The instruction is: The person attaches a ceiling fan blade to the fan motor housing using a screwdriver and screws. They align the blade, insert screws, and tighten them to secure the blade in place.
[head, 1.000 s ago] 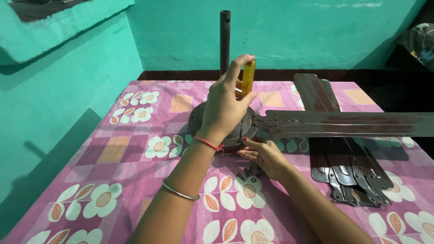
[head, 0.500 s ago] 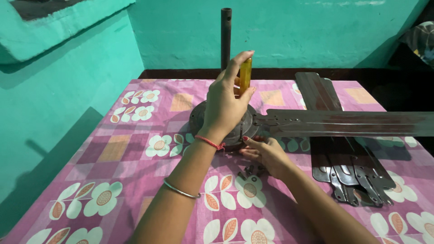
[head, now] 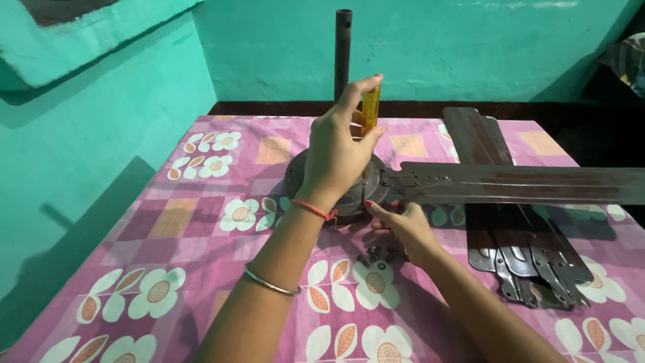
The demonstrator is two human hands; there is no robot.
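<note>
Head view, looking down over a worktop covered in a pink cloth with flower print. Open cloth lies to the left of the work, from the near edge up to the far edge; the right side is crowded. Left edge of the worktop runs close along a teal wall, little room there. Far edge meets a dark skirting under the same teal wall.

Fan motor, round and dark, sits at centre of the worktop with a dark rod standing upright from it. One fan blade is fixed to the motor and reaches out to the right, past the frame edge. Loose blades lie stacked under it, running from far to near, their bracket ends near the front right.

Left hand: curled over the top of the motor, fingers closed round a yellow-handled screwdriver held upright, thumb against the handle. Red thread at the wrist, thin bangle on the forearm.

Right hand: low, just beside the motor at the blade root, fingers bent and narrow, tips touching the motor's edge where the blade joins. Cannot tell whether it pinches anything. Small dark metal parts lie on the cloth just beside this hand.

Dim room, dark corner at far right.
</note>
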